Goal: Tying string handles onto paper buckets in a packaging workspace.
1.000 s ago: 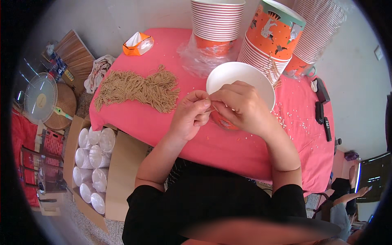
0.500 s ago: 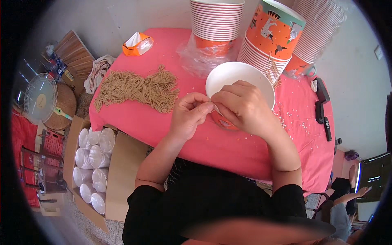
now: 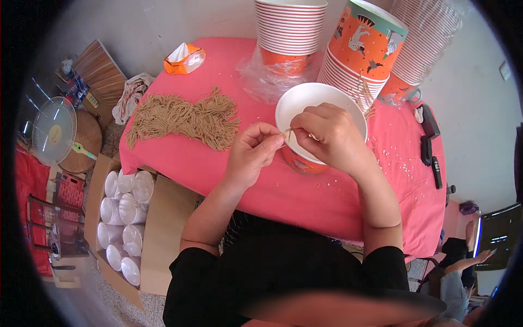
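A short, thin tan string (image 3: 287, 131) spans the small gap between my hands. My left hand (image 3: 254, 155) pinches one end between thumb and forefinger, its other fingers curled in. My right hand (image 3: 331, 136) pinches the other end, knuckles up, over the near side of a white-lined paper bucket (image 3: 291, 102). That bucket stands upright on the pink-covered table, its orange printed side partly showing below my hands; my right hand hides much of its inside. Left of it lies a bundle of tan cords (image 3: 182, 121), gathered at the middle.
Bucket stacks (image 3: 291, 28) and a printed orange bucket (image 3: 364, 42) rise at the back. White bits (image 3: 400, 163) and black objects (image 3: 429, 122) lie on the right. A tissue pack (image 3: 184, 59) sits back left. Left, a cardboard box (image 3: 169, 229) holds wrapped cups.
My right hand has moved slightly right, away from the left fingertips, so the string now shows between them. My left hand has hardly moved.
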Demonstrator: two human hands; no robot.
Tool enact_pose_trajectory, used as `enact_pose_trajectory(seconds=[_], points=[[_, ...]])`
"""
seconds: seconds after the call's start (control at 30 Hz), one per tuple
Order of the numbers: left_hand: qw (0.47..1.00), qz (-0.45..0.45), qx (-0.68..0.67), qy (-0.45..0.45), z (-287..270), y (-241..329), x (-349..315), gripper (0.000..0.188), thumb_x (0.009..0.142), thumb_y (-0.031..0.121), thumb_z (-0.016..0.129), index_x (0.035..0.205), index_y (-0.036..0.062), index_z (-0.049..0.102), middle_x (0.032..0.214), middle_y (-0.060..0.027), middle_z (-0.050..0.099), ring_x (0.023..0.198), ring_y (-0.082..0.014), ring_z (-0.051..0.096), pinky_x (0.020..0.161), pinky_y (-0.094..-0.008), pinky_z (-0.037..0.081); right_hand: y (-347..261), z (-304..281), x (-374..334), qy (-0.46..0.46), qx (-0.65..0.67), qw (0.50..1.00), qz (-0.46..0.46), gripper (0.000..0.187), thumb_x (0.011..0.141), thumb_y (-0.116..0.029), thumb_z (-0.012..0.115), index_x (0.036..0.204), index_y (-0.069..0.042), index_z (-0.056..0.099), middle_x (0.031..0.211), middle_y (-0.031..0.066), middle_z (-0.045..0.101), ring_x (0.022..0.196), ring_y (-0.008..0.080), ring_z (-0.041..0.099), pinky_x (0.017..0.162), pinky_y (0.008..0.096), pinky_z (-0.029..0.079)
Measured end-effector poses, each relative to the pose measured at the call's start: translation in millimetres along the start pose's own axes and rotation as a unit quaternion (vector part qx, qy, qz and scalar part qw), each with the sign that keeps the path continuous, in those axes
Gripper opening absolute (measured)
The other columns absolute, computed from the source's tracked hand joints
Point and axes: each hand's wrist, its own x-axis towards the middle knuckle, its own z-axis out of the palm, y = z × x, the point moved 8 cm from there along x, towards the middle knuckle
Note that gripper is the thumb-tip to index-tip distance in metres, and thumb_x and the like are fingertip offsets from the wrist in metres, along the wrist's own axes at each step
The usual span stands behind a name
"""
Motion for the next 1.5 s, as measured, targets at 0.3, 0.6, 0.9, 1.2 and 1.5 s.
enact_pose_trajectory(seconds=[0.3, 0.6, 0.9, 1.2, 1.5], points=[[0.997, 0.033, 0.073, 0.005, 0.6, 6.1, -3.8, 0.003, 0.093, 0.005, 0.061, 0.094, 0.0022, 0.061, 0.064, 0.0039, 0.046, 0.048, -0.0019, 0.032, 0.042, -0.0197, 0.023, 9.1, 0.3, -1.0, 0.012, -0.026, 0.999, 0.023, 0.014, 0.07, -0.006, 0.067, 0.078, -0.003, 0.056, 0.066, 0.0116, 0.058, 0.061, 0.0334, 0.058, 0.058, 0.0437, 0.047], [0.987, 0.079, 0.138, 0.001, 6.3, 17.1, -8.5, 0.004, 0.093, 0.007, 0.063, 0.092, 0.0027, 0.062, 0.067, 0.0061, 0.051, 0.054, 0.0003, 0.037, 0.047, -0.0182, 0.027, 25.5, -27.6, -4.0, 0.066, 0.038, 0.991, 0.108, 0.009, 0.072, 0.002, 0.063, 0.079, -0.001, 0.059, 0.069, 0.014, 0.059, 0.061, 0.0323, 0.061, 0.055, 0.0393, 0.048], [0.996, 0.03, 0.082, 0.01, -2.8, 8.8, -6.7, 0.004, 0.093, 0.007, 0.062, 0.093, 0.0032, 0.062, 0.064, 0.0072, 0.048, 0.052, 0.0005, 0.034, 0.045, -0.0183, 0.024, 27.3, -31.2, -5.3, 0.059, 0.05, 0.989, 0.13, 0.006, 0.081, -0.001, 0.064, 0.086, -0.001, 0.06, 0.074, 0.015, 0.063, 0.065, 0.0321, 0.063, 0.056, 0.0382, 0.048], [0.948, 0.201, 0.243, 0.037, -1.7, 38.3, -5.6, 0.005, 0.088, 0.002, 0.066, 0.092, 0.0005, 0.063, 0.096, -0.0014, 0.053, 0.064, -0.0007, 0.039, 0.058, -0.0177, 0.032, 21.4, -37.8, -5.2, 0.069, 0.048, 0.989, 0.123, 0.005, 0.085, -0.004, 0.064, 0.086, -0.002, 0.06, 0.072, 0.0145, 0.063, 0.062, 0.0319, 0.063, 0.055, 0.0381, 0.048], [0.812, 0.311, 0.493, 0.025, 44.2, 63.5, 0.0, 0.011, 0.08, -0.003, 0.07, 0.089, 0.0031, 0.066, 0.09, 0.0004, 0.058, 0.069, -0.0039, 0.046, 0.058, -0.0192, 0.033, 13.6, -39.9, -7.3, 0.056, 0.051, 0.991, 0.107, 0.005, 0.085, 0.004, 0.062, 0.089, 0.001, 0.06, 0.079, 0.0081, 0.063, 0.066, 0.018, 0.062, 0.052, 0.029, 0.046]])
